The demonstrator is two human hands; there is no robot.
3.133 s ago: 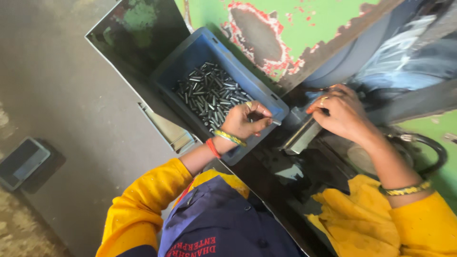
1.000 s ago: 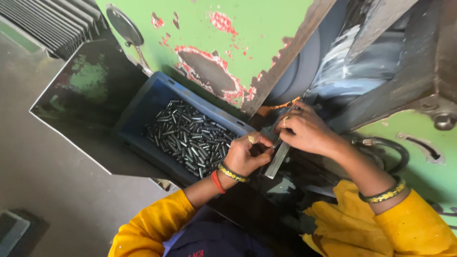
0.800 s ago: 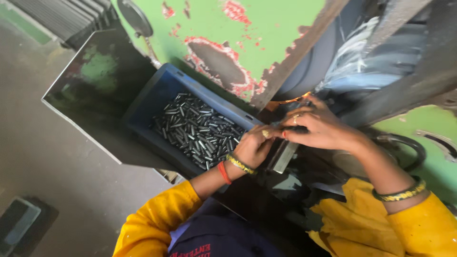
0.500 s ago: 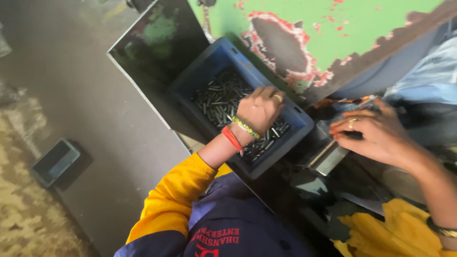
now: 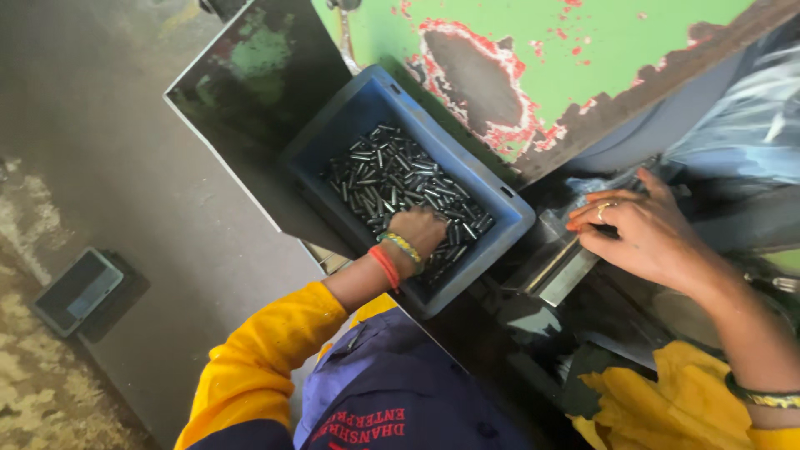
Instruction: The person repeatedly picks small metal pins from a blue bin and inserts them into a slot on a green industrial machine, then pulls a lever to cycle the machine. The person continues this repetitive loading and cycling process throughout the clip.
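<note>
The left hand (image 5: 421, 232) is down in the blue bin (image 5: 508, 218), fingers curled into the heap of small dark metal pins (image 5: 398, 179). The right hand (image 5: 646, 237) rests on a metal chute (image 5: 560, 267), fingers loosely together.

Blue plastic crate (image 5: 508, 218), matt and scuffed, holds small dark glossy metal pins (image 5: 392, 175); green machine panel (image 5: 533, 50) shows chipped paint over rusty rough metal
</note>
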